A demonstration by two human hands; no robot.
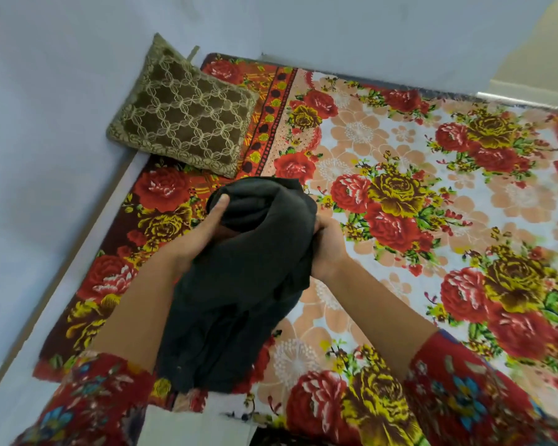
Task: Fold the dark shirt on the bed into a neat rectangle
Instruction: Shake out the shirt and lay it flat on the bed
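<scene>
Head view is showing a brown pillow (181, 120) lying at the upper left of the frame. Left of centre, the left hand (207, 228) is gripping the top of the dark shirt (248, 284), thumb pressing on the cloth. The shirt is hanging bunched at the centre, over the floral bed (464, 204). Just right, the right hand (327, 249) is clutching its other side. I am judging the folding as hardly begun: no flat rectangle yet.
</scene>
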